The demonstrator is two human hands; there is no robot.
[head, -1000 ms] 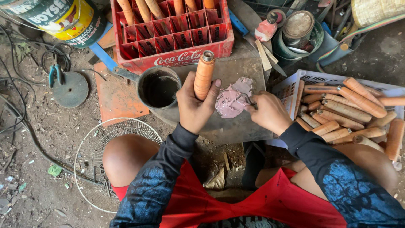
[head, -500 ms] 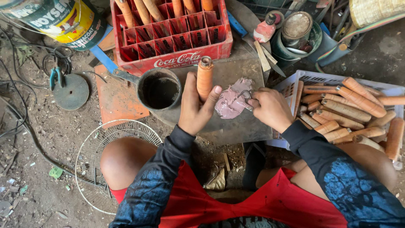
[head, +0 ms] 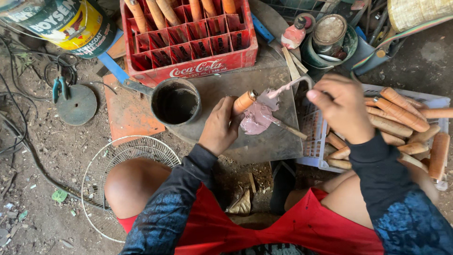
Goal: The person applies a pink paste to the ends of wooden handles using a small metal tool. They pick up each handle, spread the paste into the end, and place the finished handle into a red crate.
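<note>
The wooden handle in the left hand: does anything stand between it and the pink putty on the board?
Nothing visible does. The left hand holds the wooden handle with its end beside the pink putty. The right hand is raised over the white basket.

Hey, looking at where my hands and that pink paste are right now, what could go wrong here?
1. The left hand holds the wooden handle right beside the pink paste, so its clean side might get smeared.
2. The right hand has a strand of paste hanging near it, which may drip onto the grey board.
3. The stick lies loose in the paste near the board's edge and could roll off.
</note>
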